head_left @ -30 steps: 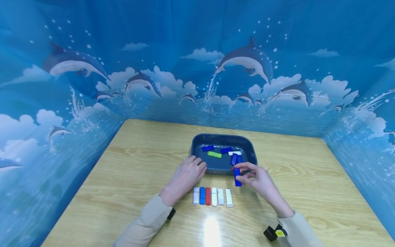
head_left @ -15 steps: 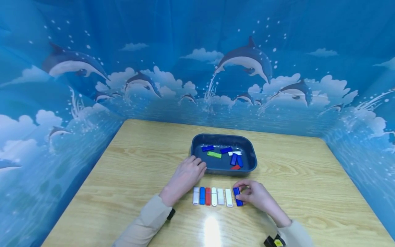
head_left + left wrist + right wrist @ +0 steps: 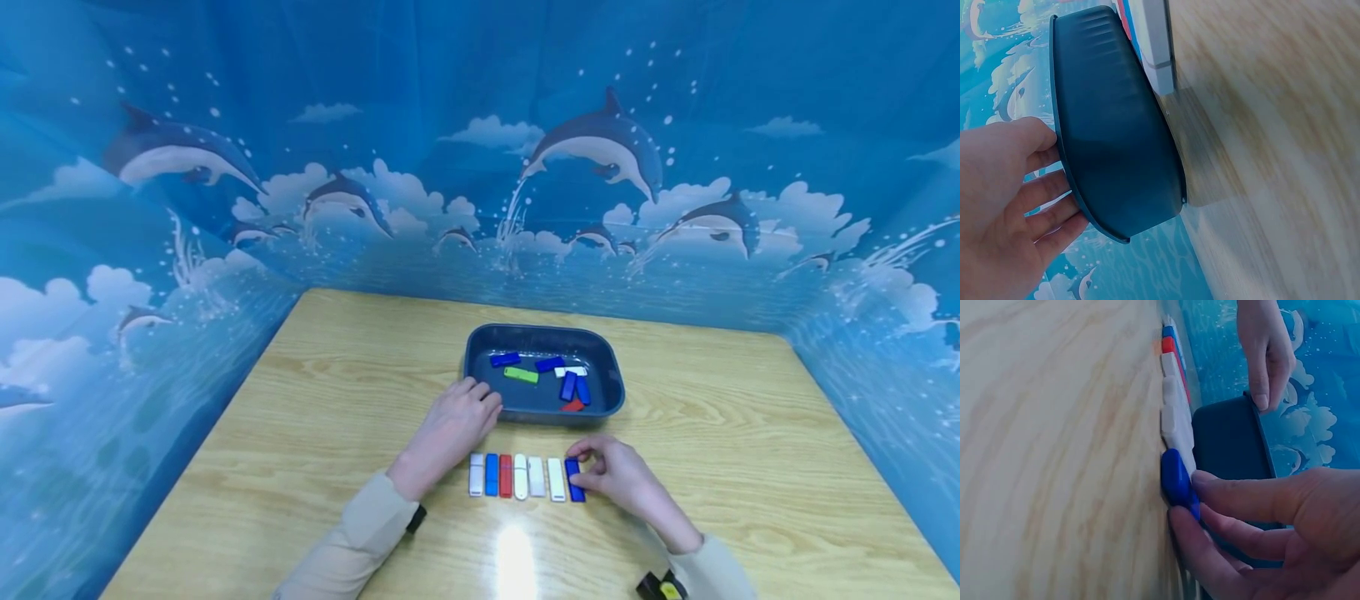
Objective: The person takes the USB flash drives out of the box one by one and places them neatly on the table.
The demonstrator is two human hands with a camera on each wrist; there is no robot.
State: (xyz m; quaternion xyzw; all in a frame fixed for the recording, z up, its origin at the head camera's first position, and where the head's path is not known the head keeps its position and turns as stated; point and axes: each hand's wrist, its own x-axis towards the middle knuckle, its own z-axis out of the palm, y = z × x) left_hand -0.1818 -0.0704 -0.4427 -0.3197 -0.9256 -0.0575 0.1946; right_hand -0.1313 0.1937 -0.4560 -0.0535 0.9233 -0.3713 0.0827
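Observation:
My right hand (image 3: 618, 479) pinches a dark blue USB stick (image 3: 575, 490) at the right end of a row of USB sticks on the table. In the right wrist view, thumb and fingertips lie at the end of this blue stick (image 3: 1175, 478), low over the wood. Beside it lies a white stick (image 3: 556, 481), with more white ones, a red one (image 3: 506, 477), a lighter blue one (image 3: 491, 475) and a silver one (image 3: 476, 476) to the left. My left hand (image 3: 997, 181) grips the rim of a dark navy basin (image 3: 1116, 125) at its near left corner.
Inside the basin lie several loose sticks: dark blue ones, a green one (image 3: 521, 375), a white one (image 3: 572, 372) and a red piece (image 3: 573, 406). The wooden table (image 3: 360, 358) meets a dolphin-print curtain (image 3: 420, 267) at the back and sides.
My right hand has brought the dark blue stick from over the basin's near edge down to the row, then slid it slightly left towards the white stick. The left hand has stayed put.

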